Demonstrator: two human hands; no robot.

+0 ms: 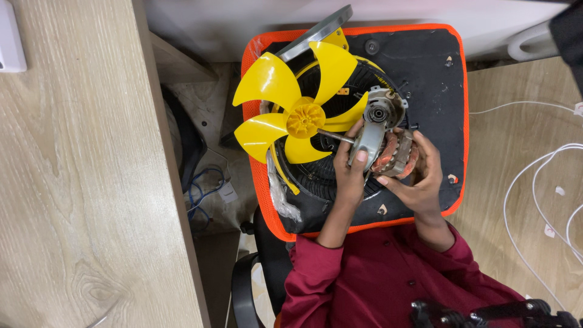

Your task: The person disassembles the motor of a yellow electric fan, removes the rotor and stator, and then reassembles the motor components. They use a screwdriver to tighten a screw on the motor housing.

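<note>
A yellow fan blade sits on a metal shaft that runs into a grey motor housing. My left hand grips the front plate of that motor, thumb on the metal. My right hand cups the motor's copper-wound body from the right. A second round metal motor cap lies just above my hands. Under everything is a black fan grille resting on a black board with an orange rim.
A light wooden desk fills the left side. White cables loop across the wooden surface at the right. A grey metal bracket pokes out behind the blade. Blue wires and a black chair lie below.
</note>
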